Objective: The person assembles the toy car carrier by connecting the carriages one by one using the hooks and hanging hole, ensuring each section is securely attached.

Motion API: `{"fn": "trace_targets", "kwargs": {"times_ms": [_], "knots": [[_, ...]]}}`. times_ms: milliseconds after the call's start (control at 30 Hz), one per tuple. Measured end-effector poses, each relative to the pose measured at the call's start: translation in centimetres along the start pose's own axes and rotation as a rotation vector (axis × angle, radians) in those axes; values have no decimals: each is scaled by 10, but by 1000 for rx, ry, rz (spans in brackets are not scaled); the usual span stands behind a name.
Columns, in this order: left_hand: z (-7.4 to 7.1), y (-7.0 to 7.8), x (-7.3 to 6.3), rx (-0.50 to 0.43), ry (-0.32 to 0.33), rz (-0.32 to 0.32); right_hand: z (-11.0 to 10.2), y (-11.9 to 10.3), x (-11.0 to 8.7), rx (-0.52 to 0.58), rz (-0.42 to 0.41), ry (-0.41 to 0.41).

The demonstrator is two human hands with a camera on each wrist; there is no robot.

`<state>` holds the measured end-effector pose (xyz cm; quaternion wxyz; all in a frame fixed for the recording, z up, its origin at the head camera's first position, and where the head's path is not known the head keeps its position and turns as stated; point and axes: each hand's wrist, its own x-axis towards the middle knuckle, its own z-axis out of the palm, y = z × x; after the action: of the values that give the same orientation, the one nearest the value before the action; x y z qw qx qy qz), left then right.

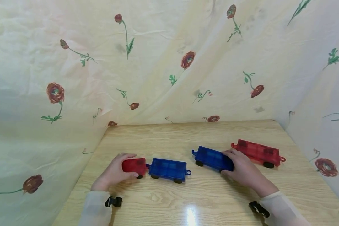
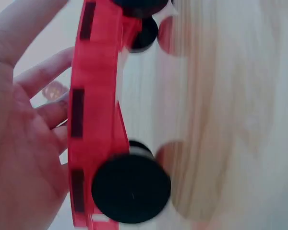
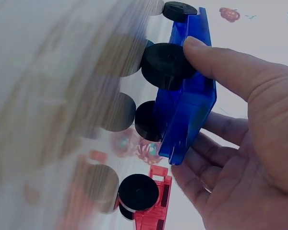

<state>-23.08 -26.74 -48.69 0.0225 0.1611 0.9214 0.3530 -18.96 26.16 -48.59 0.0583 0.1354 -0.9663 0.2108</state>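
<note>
At the left of the head view, my left hand (image 1: 114, 171) grips a red toy train car (image 1: 135, 166) with black wheels. Its right end meets the hook of a blue toy car (image 1: 167, 169), whose ring points right. My right hand (image 1: 243, 169) holds another blue toy car (image 1: 213, 158) by its right end, fingers over the far side and thumb on the near side; its hook points left, apart from that ring. In the right wrist view the thumb lies along this blue car (image 3: 189, 105) beside a wheel. The left wrist view shows the red car (image 2: 96, 110) against the palm.
Behind the right hand stands a second red toy car (image 1: 258, 151), with a hook on its left and a ring on its right. All the cars are on a wooden table (image 1: 158, 204). Flower-printed cloth (image 1: 158, 78) hangs around its back and sides.
</note>
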Motion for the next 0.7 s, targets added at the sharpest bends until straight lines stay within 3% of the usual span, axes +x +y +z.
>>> {"fn": "trace_targets", "kwargs": {"times_ms": [300,700], "knots": [[19,27,11,-1,46,139,2,3,-1,42,54,-28],[55,75,31,-14,-56,236,3,5,-1,64,51,-44]]}}
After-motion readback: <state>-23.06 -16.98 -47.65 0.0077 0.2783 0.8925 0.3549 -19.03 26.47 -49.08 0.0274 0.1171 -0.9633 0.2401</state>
